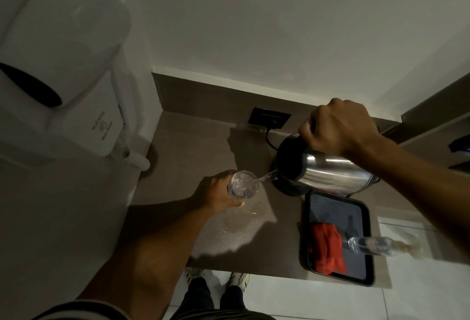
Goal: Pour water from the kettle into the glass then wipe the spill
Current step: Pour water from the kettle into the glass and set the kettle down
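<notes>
Kettle (323, 169) tipped in right hand (335, 126), glass (243, 184) within left hand (216, 192) fingers

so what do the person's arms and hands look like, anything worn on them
Both forearms are bare to the edge of the view. The left hand and right hand show no gloves, and no rings, watch or bracelet are visible. At the bottom left corner a pale, greyish short sleeve edge shows near the left upper arm. No markings can be seen.

arms: bare | trousers (203, 294): dark | shoes (239, 280): light, dark-marked
</notes>
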`<state>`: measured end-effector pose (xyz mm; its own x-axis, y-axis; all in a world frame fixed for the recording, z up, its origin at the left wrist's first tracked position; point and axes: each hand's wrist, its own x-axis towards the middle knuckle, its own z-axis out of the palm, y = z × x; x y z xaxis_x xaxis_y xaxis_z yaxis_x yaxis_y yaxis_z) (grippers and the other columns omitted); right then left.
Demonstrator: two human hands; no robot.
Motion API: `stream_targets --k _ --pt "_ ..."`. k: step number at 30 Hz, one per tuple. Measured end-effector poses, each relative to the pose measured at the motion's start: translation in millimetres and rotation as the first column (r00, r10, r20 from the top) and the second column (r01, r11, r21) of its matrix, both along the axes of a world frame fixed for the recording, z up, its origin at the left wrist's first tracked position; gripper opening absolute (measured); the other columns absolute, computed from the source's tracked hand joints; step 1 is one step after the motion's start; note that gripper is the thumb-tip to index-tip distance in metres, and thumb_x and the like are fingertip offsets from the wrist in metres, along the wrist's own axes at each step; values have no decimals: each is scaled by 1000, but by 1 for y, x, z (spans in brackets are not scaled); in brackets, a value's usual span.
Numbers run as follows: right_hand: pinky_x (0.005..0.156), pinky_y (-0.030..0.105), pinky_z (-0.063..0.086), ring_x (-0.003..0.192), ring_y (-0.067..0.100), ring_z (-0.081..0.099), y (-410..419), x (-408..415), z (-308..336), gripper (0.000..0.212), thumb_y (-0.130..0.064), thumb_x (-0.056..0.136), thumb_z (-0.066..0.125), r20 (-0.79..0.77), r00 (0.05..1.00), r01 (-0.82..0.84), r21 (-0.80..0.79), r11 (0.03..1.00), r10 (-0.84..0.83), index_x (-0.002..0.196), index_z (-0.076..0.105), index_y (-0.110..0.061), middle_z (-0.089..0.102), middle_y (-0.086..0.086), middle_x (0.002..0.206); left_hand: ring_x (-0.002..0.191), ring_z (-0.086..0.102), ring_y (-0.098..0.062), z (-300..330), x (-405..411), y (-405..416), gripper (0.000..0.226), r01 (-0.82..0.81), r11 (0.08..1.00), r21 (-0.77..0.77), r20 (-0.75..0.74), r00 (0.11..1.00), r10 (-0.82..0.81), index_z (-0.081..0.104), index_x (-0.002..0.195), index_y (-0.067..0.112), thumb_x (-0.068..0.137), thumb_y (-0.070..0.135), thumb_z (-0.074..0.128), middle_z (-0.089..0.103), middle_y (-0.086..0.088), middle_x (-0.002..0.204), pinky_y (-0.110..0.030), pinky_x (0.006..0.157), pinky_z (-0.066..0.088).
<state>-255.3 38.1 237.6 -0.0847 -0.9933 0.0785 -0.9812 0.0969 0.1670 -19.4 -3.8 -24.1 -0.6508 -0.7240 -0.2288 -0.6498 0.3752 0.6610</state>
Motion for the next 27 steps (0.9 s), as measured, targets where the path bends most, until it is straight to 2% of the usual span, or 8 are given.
stream_targets --k 8,13,17,20,21,22,24,27 --pt "46 25 35 38 22 40 0 -7 -16 47 -39 84 40 66 998 14 -49 999 -11 50 55 -11 42 4 43 113 64 -15 -3 1 -1 95 6 999 32 -6 1000 -6 47 136 35 54 67 82 66 8 129 -38 92 57" --pt "43 22 28 34 17 35 8 -22 -44 47 -37 86 34 265 964 36 -45 998 -23 49 49 -13 41 1 40 112 65 -14 -4 0 0 94 -12 999 36 -9 1000 13 48 135 36 53 67 82 67 10 127 -37 92 57" --pt "35 16 28 33 11 33 21 -33 -66 42 -38 87 32 525 850 80 -48 996 -43 52 46 -20 40 -6 42 116 62 -16 -3 -1 0 94 -20 997 76 -3 1000 20 50 138 33 56 56 88 66 7 130 -38 96 55" --pt "35 15 32 37 14 40 27 -48 -80 38 -33 87 36 648 752 232 -88 969 -121 54 50 -19 48 -2 46 117 62 -15 -1 0 0 97 -17 998 59 -9 1000 17 46 138 38 51 65 83 65 9 131 -37 96 55" --pt "36 15 32 38 16 41 28 -53 -84 39 -28 87 39 668 730 293 -110 950 -147 53 51 -17 48 0 46 116 63 -14 -2 0 -1 99 -16 999 50 -18 1000 17 46 137 39 49 68 80 65 11 130 -36 95 56" --pt "37 24 35 39 20 42 28 -60 -89 40 -24 88 42 688 704 356 -129 925 -175 52 53 -11 49 4 46 116 63 -14 -2 0 -1 99 -13 999 45 -27 1000 15 46 137 39 48 71 78 66 11 130 -36 95 56" --pt "39 28 39 40 23 47 27 -72 -97 41 -18 90 46 755 610 485 -116 867 -241 54 56 -2 54 14 50 119 62 -15 -2 -1 -2 101 -1 999 38 -26 1000 2 46 139 37 50 71 77 65 10 132 -37 97 55" --pt "34 14 33 35 5 45 28 -85 -108 38 -12 90 47 814 515 578 -96 811 -270 57 57 2 48 7 49 120 61 -13 -2 -2 -1 98 -2 1000 14 -29 1000 2 47 140 35 53 62 85 65 10 133 -35 98 54"
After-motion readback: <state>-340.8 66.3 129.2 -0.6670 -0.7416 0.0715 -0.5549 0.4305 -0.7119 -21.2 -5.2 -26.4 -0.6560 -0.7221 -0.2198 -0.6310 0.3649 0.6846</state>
